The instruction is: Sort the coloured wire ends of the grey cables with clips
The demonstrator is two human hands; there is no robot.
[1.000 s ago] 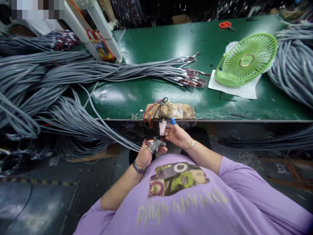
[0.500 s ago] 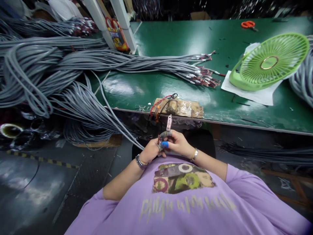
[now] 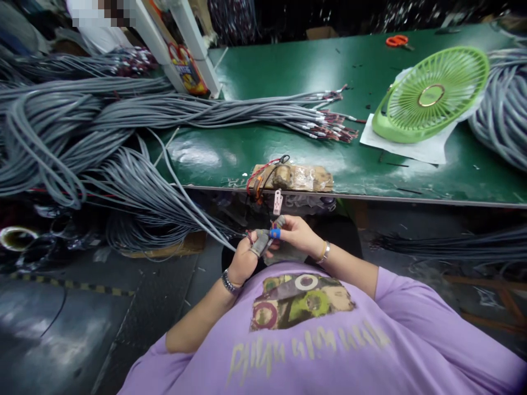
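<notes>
In front of my lap, my left hand (image 3: pixel 244 259) is closed around the end of a grey cable (image 3: pixel 220 237) that runs down from the bundle at the left. Thin dark-red wires (image 3: pixel 249 236) stick out by its fingers. My right hand (image 3: pixel 300 237) meets it from the right, thumb and forefinger pinched on the thin wires at the cable's end. Grey wrapping covers fingertips on both hands, and blue tape (image 3: pixel 275 233) is around my right thumb. Just above the fingers, a small pale tag (image 3: pixel 277 203) hangs below a wooden block (image 3: pixel 310 178) at the table edge.
Grey cables (image 3: pixel 189 112) lie across the green table (image 3: pixel 280 66), their stripped ends to the right. A green fan (image 3: pixel 436 93) stands on white paper (image 3: pixel 366 136). Orange-handled scissors (image 3: pixel 397 41) lie farther back. White posts (image 3: pixel 197 44) rise at the left. More coiled cable (image 3: pixel 506 104) is at the right.
My hands have drawn slightly apart and my left hand has turned, showing its grey-wrapped thumb. The camera view has shifted a little. A person's partly blurred figure shows at the top left.
</notes>
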